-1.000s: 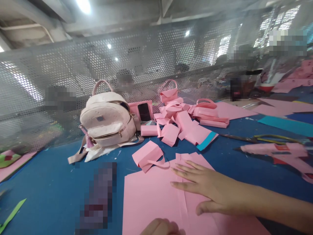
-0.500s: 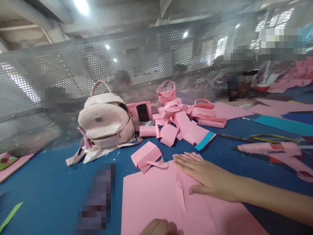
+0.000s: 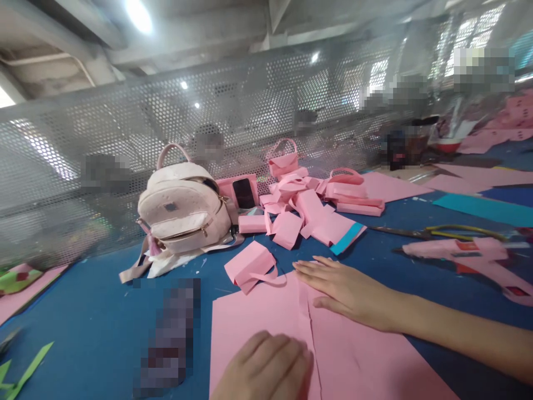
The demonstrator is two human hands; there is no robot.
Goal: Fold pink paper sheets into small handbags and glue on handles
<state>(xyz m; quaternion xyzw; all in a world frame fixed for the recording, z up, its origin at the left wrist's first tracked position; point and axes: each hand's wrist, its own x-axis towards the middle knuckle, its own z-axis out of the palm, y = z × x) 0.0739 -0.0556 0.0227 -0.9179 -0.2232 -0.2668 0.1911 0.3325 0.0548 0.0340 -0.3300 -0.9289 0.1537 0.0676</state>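
Right hand [image 3: 353, 294] flat, released, on pink paper [image 3: 250, 311], left hand [image 3: 266, 369] curled over the same paper, grasp not determinable, glue gun [image 3: 462, 251] on blue worktop [image 3: 91, 325].

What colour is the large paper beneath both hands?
The large paper is pink, best seen in the head view.

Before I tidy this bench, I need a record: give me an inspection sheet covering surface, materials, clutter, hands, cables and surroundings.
Surface: blue table, with green strips at left
Materials: large pink paper, with a ridge running lengthwise
Clutter: backpack, phone, pile of folded pink pieces, scissors, glue gun, pixelated item (unidentifiable)
Left hand: fingers curled, over the pink paper
Right hand: flat on its far part
Cables: nothing seen
Surroundings: perforated panel behind the table
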